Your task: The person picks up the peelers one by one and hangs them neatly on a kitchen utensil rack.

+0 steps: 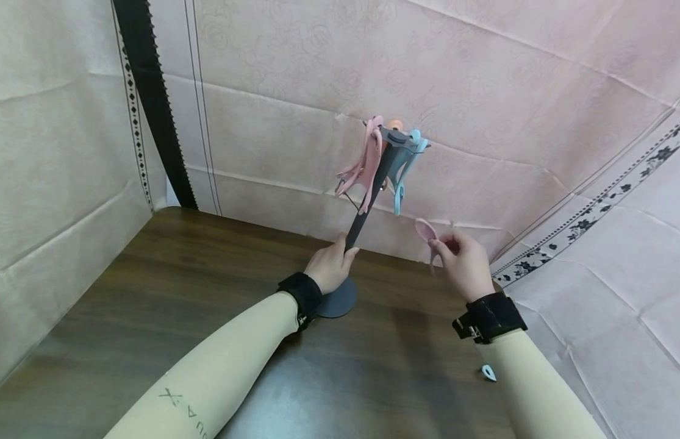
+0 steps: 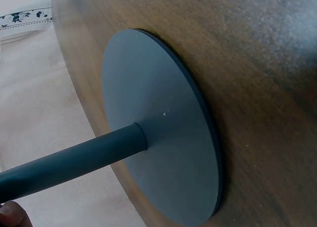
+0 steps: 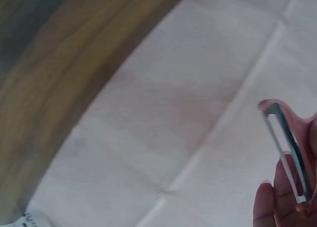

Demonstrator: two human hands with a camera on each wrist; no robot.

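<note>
A dark grey stand has a slim pole [image 1: 367,213] and a round base [image 2: 163,123] that sits on the wooden table. My left hand [image 1: 330,266] grips the pole low down; only a fingertip of it enters the left wrist view. From the stand's top [image 1: 399,139] hang pink utensils [image 1: 367,158], light blue utensils [image 1: 408,167] and an orange one [image 1: 395,125], mostly hidden. To the right of the stand, my right hand [image 1: 465,263] pinches a pink peeler [image 3: 292,152]. Its metal blade shows in the right wrist view, and its looped handle points toward the stand in the head view.
On the wooden table [image 1: 208,292], a small light blue piece [image 1: 488,372] lies beside my right forearm. Pale patterned cloth [image 1: 296,79] hangs behind and along both sides of the table. A black strip [image 1: 153,97] runs down the cloth at the back left.
</note>
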